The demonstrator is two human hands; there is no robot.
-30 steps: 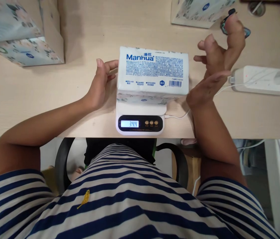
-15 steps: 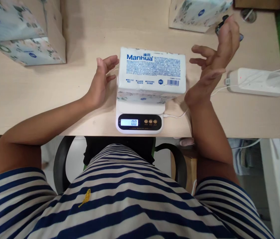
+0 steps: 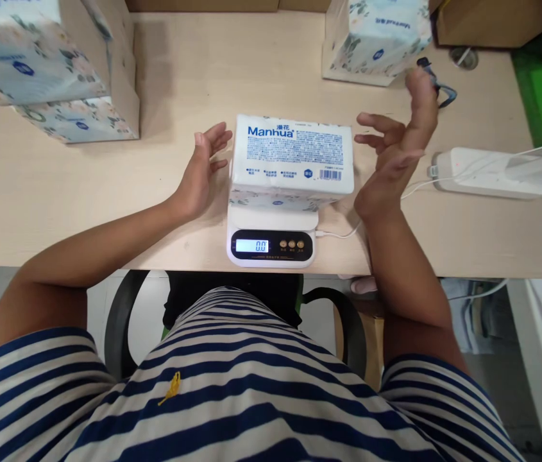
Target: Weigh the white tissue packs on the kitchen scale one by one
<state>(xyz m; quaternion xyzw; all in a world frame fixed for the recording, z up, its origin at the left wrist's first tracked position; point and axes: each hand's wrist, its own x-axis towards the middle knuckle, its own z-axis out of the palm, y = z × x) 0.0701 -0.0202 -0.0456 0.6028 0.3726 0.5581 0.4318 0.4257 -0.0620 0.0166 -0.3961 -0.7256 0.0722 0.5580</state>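
A white pack of tissues (image 3: 294,157) with blue "Manhua" print lies on the plate of a white digital scale (image 3: 273,221), near the desk's front edge. The lit display (image 3: 252,246) reads 0.0. Just left of the pack is my left hand (image 3: 201,167), its fingers apart and holding nothing; a small gap seems to separate the fingertips from the wrapper. On the other side my right hand (image 3: 396,144) is raised with fingers spread, clear of the pack and empty. The pack hides most of the scale's plate.
Stacked tissue packs (image 3: 73,77) stand at the back left, and more tissue packs (image 3: 371,45) at the back right. A white power strip (image 3: 492,172) with cables lies to the right. A thin white cable (image 3: 340,235) runs from the scale. Cardboard boxes (image 3: 496,22) line the back.
The view has tilted, so the desk sits slightly lower in the picture. My right hand has come a little closer to the pack. The display still reads 0.0.
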